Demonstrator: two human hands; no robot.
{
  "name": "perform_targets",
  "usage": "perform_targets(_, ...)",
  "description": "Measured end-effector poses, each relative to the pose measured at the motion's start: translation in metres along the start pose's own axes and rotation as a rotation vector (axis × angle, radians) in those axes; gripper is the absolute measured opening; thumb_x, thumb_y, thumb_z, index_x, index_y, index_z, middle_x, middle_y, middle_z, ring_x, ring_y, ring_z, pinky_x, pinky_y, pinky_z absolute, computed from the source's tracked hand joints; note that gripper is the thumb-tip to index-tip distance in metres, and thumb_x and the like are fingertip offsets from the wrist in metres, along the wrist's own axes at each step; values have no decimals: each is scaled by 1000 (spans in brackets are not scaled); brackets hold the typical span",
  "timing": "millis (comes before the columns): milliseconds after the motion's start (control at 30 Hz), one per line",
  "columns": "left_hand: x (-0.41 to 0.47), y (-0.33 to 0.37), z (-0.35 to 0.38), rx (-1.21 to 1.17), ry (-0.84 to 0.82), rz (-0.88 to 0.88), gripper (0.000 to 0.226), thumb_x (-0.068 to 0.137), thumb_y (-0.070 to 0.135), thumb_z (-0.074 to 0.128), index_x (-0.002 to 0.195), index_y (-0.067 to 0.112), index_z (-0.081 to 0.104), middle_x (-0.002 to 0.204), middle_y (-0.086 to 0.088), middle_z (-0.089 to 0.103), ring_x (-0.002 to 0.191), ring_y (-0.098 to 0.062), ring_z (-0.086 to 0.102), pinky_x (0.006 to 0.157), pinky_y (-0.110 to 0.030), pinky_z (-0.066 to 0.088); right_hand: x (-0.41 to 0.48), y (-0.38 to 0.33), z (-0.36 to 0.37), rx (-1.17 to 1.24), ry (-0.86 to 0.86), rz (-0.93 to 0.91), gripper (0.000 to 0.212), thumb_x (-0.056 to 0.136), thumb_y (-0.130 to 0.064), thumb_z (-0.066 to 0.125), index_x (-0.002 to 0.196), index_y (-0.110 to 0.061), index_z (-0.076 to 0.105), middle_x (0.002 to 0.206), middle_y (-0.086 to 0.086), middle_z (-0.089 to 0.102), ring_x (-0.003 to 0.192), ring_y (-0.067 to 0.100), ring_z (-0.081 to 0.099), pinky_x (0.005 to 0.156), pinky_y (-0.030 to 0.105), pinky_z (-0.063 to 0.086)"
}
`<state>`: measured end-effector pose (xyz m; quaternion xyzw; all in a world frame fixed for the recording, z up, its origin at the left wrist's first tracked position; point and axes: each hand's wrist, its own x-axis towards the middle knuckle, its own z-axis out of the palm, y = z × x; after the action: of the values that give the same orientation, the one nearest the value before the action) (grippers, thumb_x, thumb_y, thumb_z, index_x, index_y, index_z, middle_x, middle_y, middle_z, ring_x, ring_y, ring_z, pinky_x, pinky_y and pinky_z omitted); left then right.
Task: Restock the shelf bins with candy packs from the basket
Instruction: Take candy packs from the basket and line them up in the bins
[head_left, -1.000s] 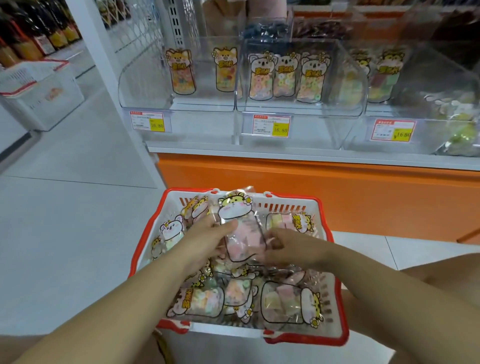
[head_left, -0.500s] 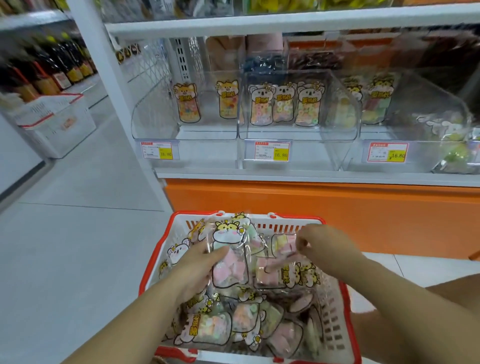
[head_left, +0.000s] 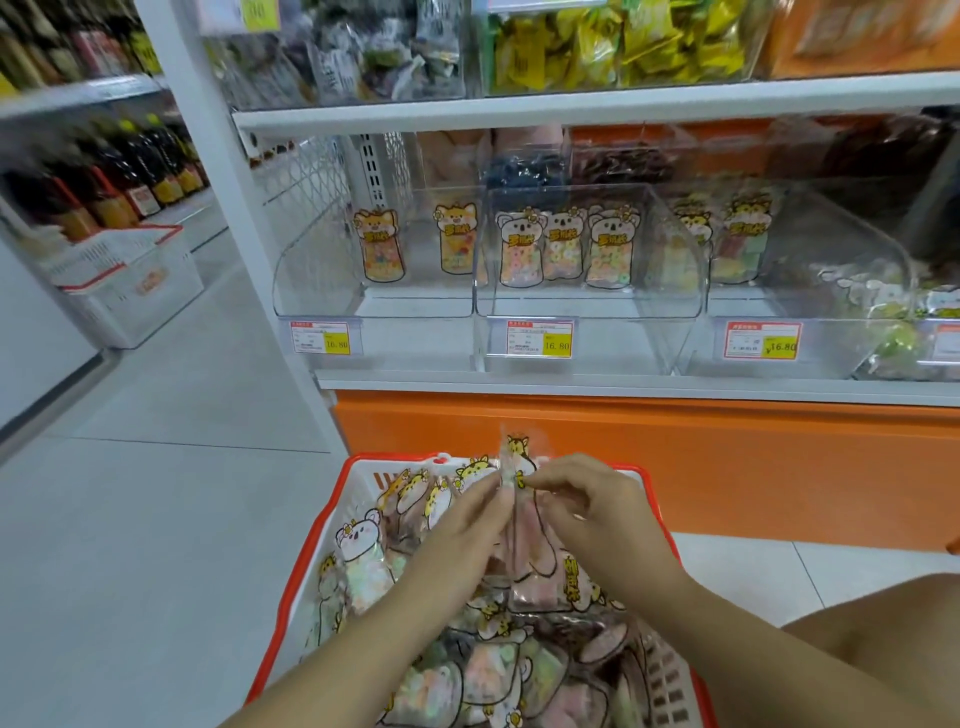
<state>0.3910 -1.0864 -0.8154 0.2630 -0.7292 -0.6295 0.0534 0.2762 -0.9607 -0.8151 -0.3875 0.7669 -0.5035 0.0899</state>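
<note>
Restocking looks barely begun: basket heaped, shelf bins nearly bare. Left hand and right hand pinch one candy pack over the basket.

Red-rimmed white basket; orange shelf base; yellow price tags.

Shop, snack aisle. A shelf is carrying clear bins, each one wearing a red-and-yellow price tag reading 16.80. Identical candy packs are standing in rows inside. Bagged snacks are filling the tier above. Bottles are lining the next aisle. A red shopping basket is sitting in front of the shelf, and a white basket is sitting further left.
</note>
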Motion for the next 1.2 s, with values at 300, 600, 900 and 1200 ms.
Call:
perform_targets(300, -1, 4, 13, 136, 125, 183, 60, 97, 24, 65, 137, 57, 35, 146, 17, 30, 133, -2, 36, 93, -2, 36, 3, 2, 4, 553, -27, 456, 52, 71, -29, 88, 118, -24, 68, 111, -5, 74, 102, 5, 69, 80, 25, 54)
perform_targets(600, 15, 18, 6, -70, -50, -29, 71, 81, 29, 83, 138, 25, 41, 121, 5, 71, 103, -4, 70, 76, -12, 50, 27, -3, -7, 697, 247, 427, 9, 85, -17, 76, 88, -25, 77, 94, 2, 75, 94, 24, 67, 93, 44, 53)
perform_targets(900, 33, 68, 34, -132, -90, 205, 69, 86, 4, 76, 144, 21, 42, 126, 9, 69, 113, -7, 67, 86, -22, 56, 39, -41, -80, 498, 113, 346, 83, 70, -40, 87, 138, -36, 40, 130, -9, 57, 116, 13, 60, 101, 39, 50)
perform_targets(1200, 75, 132, 76, -193, -168, 226, 79, 72, 19, 86, 140, 18, 45, 120, -2, 72, 110, -21, 69, 96, -41, 56, 62, -61, -180, 150, -135, 199, 25, 82, -15, 80, 101, -19, 65, 81, -13, 75, 75, 0, 69, 71, 15, 54)
